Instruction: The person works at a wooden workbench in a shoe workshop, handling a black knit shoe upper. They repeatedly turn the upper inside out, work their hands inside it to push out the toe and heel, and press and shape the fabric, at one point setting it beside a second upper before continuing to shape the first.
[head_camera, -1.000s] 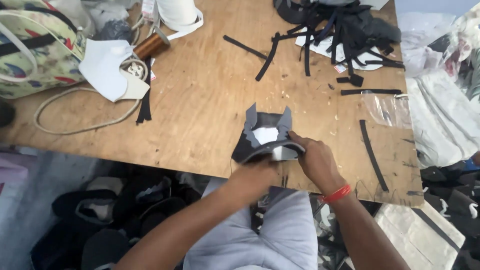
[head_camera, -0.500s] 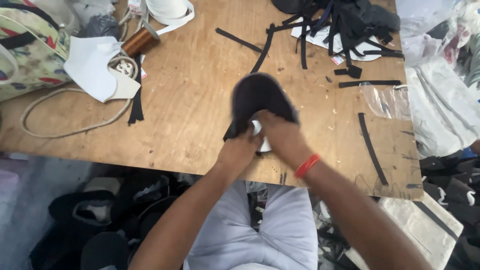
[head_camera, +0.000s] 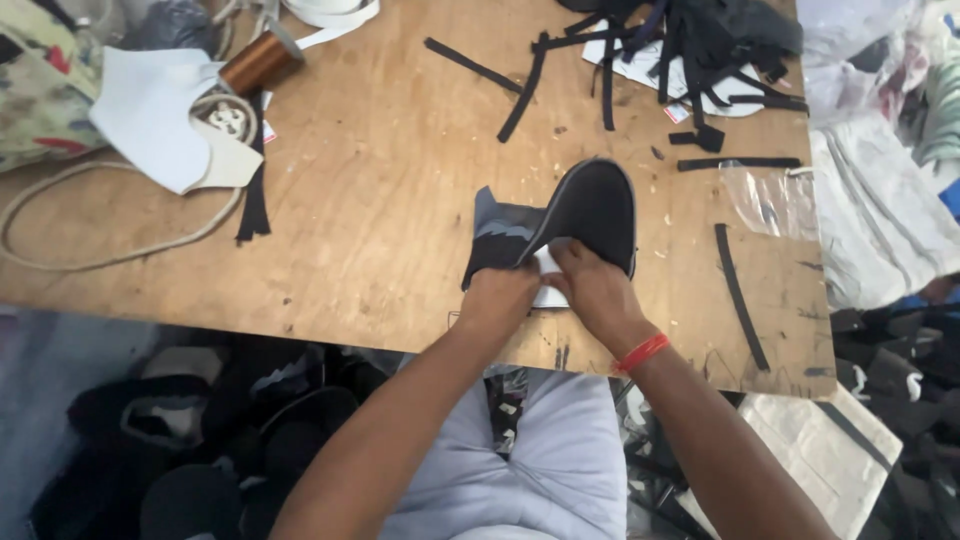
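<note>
L hand (head_camera: 500, 297) fingers clamped on near edge of the black shoe upper (head_camera: 560, 222); R hand (head_camera: 596, 288) fingers pinch it just beside, red band at wrist. Upper sits at near edge of wooden table (head_camera: 380, 200), toe pointing away. Black strips (head_camera: 740, 295) to R, copper spool (head_camera: 258, 62) far L.

The shoe upper (head_camera: 590, 210) above the grip is black, with a grey-streaked panel (head_camera: 505, 235). The right wrist wears a red band (head_camera: 641, 353). The tabletop (head_camera: 380, 180) is light brown wood. Far left of the grip lie a white cut piece (head_camera: 150, 115), a copper-coloured spool (head_camera: 258, 62) and a floral bag (head_camera: 40, 85); beyond it, black strips (head_camera: 690, 40).
</note>
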